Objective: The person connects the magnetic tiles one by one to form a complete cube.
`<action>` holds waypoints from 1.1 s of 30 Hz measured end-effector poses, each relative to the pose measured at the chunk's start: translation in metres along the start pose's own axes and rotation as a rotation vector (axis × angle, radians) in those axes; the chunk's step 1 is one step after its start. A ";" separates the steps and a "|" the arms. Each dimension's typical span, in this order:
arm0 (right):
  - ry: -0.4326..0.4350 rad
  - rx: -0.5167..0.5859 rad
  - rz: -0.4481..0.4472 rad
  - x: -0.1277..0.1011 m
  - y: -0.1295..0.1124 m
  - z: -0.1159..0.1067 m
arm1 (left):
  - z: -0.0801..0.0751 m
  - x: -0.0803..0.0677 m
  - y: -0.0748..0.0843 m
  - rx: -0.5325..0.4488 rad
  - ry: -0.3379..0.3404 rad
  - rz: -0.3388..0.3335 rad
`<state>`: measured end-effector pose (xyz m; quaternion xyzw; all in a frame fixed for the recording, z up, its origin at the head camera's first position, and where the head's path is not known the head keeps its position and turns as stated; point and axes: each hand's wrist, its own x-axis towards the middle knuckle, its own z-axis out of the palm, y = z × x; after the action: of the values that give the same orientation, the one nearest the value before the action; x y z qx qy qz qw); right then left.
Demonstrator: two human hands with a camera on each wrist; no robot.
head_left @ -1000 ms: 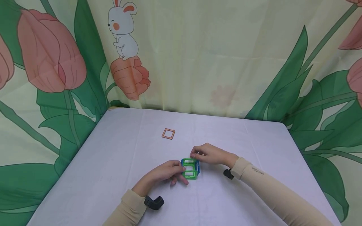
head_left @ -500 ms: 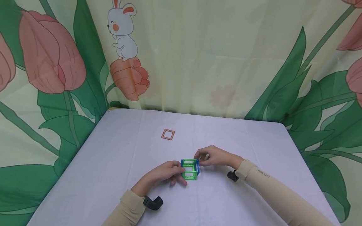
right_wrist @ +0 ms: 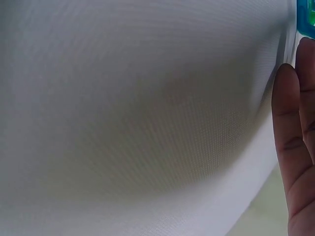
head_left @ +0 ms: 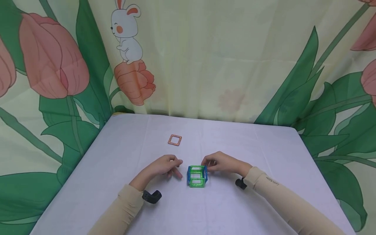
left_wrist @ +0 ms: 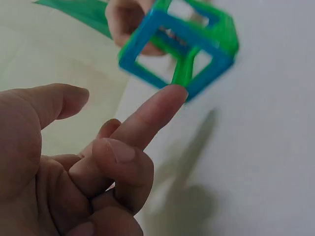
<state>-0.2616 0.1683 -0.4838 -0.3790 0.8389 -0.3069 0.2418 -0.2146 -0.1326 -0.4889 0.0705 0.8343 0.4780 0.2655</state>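
The green-and-blue magnetic tile cube (head_left: 197, 176) stands upright on the white tablecloth (head_left: 235, 209), open top up, blue faces toward each hand. The right hand (head_left: 220, 162) pinches its upper right edge. The left hand (head_left: 164, 166), fingers loosely curled, lies just beside it, apart.
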 end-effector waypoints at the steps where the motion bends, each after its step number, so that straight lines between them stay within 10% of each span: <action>1: 0.003 0.001 0.006 -0.001 0.001 0.000 | -0.006 0.002 0.002 0.026 0.019 -0.013; 13: 0.008 -0.001 0.030 0.000 0.003 0.004 | -0.060 0.041 -0.004 0.232 0.199 -0.016; 33: 0.029 0.011 0.022 0.000 0.004 0.007 | -0.056 0.069 -0.023 0.625 0.325 0.198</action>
<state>-0.2594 0.1677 -0.4911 -0.3640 0.8446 -0.3143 0.2353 -0.2982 -0.1615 -0.5112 0.1517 0.9606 0.2281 0.0477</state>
